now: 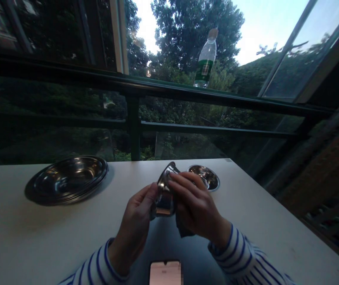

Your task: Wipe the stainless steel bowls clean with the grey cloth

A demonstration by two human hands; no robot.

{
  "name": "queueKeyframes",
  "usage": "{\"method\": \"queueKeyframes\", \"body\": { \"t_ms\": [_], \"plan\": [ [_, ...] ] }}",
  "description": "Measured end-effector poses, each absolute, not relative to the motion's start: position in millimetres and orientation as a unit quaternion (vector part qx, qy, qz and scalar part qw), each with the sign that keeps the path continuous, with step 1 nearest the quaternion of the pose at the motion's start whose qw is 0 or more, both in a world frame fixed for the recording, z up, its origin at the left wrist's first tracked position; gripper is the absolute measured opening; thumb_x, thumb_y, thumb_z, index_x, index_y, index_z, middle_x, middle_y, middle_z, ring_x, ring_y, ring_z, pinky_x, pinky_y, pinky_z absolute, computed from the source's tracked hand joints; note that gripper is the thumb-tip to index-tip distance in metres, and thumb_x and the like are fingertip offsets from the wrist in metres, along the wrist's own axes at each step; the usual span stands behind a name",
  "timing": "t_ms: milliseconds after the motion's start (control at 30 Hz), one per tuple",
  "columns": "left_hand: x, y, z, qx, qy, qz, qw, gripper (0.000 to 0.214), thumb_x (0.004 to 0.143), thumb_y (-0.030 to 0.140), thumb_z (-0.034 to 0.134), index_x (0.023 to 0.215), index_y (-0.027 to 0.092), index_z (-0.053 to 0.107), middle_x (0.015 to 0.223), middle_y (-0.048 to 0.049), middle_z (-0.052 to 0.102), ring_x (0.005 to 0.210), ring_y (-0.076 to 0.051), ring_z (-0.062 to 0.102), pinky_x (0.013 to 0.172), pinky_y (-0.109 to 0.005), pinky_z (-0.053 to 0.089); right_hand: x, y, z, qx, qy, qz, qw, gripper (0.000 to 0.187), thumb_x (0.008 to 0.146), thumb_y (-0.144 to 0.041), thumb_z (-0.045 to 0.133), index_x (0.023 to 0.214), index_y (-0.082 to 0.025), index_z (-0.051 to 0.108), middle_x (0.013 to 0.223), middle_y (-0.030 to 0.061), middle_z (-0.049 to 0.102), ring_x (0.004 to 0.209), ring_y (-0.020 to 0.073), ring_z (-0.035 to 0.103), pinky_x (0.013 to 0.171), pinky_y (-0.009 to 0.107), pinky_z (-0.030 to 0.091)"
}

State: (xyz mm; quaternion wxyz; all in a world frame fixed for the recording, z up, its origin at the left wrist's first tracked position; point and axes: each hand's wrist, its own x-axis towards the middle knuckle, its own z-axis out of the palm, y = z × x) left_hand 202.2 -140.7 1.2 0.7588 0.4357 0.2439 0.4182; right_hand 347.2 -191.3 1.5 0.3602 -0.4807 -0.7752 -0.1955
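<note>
My left hand (135, 223) grips a small steel bowl (165, 188) tilted on its side above the white table (38, 237). My right hand (194, 206) is closed over the bowl's rim and holds a dark cloth (182, 229) that hangs below the palm. Both sleeves are white with blue stripes. Just beyond my right hand, another small steel bowl (206, 177) sits upright on the table.
A stack of large steel plates (68, 180) lies at the left of the table. A phone (165, 273) with a lit screen is at the near edge. A plastic water bottle (205, 59) stands on the dark railing (157, 89) behind the table.
</note>
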Motion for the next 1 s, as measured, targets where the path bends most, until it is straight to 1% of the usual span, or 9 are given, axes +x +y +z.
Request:
{"method": "queueKeyframes", "body": {
  "t_ms": [133,267,400,500,567,700,867,1000],
  "plan": [
    [203.4,-138.7,-0.5,0.419,0.233,0.436,0.762,0.029,0.077,0.032,0.053,0.097,0.014,0.063,0.081,-0.0049,0.068,0.067,-0.014,0.059,0.062,-0.024,0.044,338.1,-196.1,-1.6,-0.451,-0.810,-0.248,0.282,0.044,0.077,-0.021,0.047,0.119,-0.012,0.047,0.127,0.0078,0.045,0.114,0.0270,0.037,0.087,0.044,0.040],
    [204.0,-138.9,-0.6,0.407,0.195,0.424,0.785,0.036,0.078,0.037,0.050,0.100,0.012,0.062,0.084,-0.0068,0.068,0.066,-0.014,0.060,0.060,-0.024,0.044,336.2,-196.5,-0.7,-0.430,-0.820,-0.272,0.262,0.039,0.077,-0.018,0.045,0.116,-0.012,0.050,0.127,0.0068,0.046,0.114,0.0252,0.038,0.087,0.040,0.041],
    [202.6,-139.1,2.4,0.408,0.196,0.395,0.800,0.038,0.078,0.039,0.049,0.103,0.013,0.060,0.091,-0.0083,0.067,0.077,-0.017,0.061,0.069,-0.027,0.045,338.6,-194.9,0.1,-0.410,-0.828,-0.270,0.272,0.038,0.077,-0.016,0.046,0.115,-0.011,0.050,0.126,0.0092,0.046,0.115,0.0242,0.038,0.088,0.040,0.042],
    [201.8,-139.0,3.7,0.419,0.201,0.394,0.793,0.035,0.079,0.036,0.050,0.105,0.014,0.060,0.094,-0.0079,0.067,0.083,-0.018,0.060,0.077,-0.030,0.044,341.8,-194.4,1.1,-0.424,-0.816,-0.257,0.297,0.042,0.077,-0.014,0.046,0.119,-0.011,0.045,0.126,0.0113,0.045,0.117,0.0251,0.036,0.089,0.042,0.042],
    [201.7,-139.1,3.7,0.431,0.202,0.406,0.780,0.032,0.078,0.032,0.052,0.103,0.015,0.061,0.093,-0.0067,0.067,0.084,-0.018,0.060,0.080,-0.031,0.042,343.2,-194.7,1.8,-0.437,-0.807,-0.244,0.313,0.043,0.078,-0.012,0.046,0.121,-0.010,0.043,0.127,0.0126,0.044,0.117,0.0255,0.036,0.090,0.044,0.041],
    [200.8,-138.8,3.6,0.445,0.207,0.410,0.769,0.030,0.077,0.029,0.053,0.103,0.016,0.062,0.094,-0.0060,0.067,0.085,-0.018,0.060,0.080,-0.031,0.043,342.1,-195.5,0.2,-0.435,-0.810,-0.235,0.315,0.045,0.077,-0.011,0.047,0.121,-0.009,0.043,0.126,0.0138,0.045,0.117,0.0267,0.036,0.091,0.044,0.040],
    [199.0,-136.5,2.5,0.462,0.216,0.417,0.752,0.031,0.077,0.032,0.054,0.101,0.017,0.063,0.092,-0.0064,0.068,0.082,-0.018,0.060,0.079,-0.031,0.043,338.2,-195.7,-3.8,-0.431,-0.813,-0.247,0.303,0.049,0.076,-0.011,0.047,0.125,-0.010,0.040,0.125,0.0137,0.045,0.116,0.0270,0.036,0.089,0.044,0.041],
    [198.5,-136.5,1.6,0.505,0.220,0.406,0.729,0.027,0.075,0.031,0.056,0.095,0.016,0.066,0.090,-0.0057,0.069,0.085,-0.018,0.060,0.083,-0.031,0.042,343.1,-195.3,2.5,-0.451,-0.791,-0.228,0.346,0.046,0.078,-0.013,0.045,0.124,-0.014,0.041,0.124,0.0140,0.044,0.114,0.0264,0.039,0.089,0.045,0.041]
  ]
}}
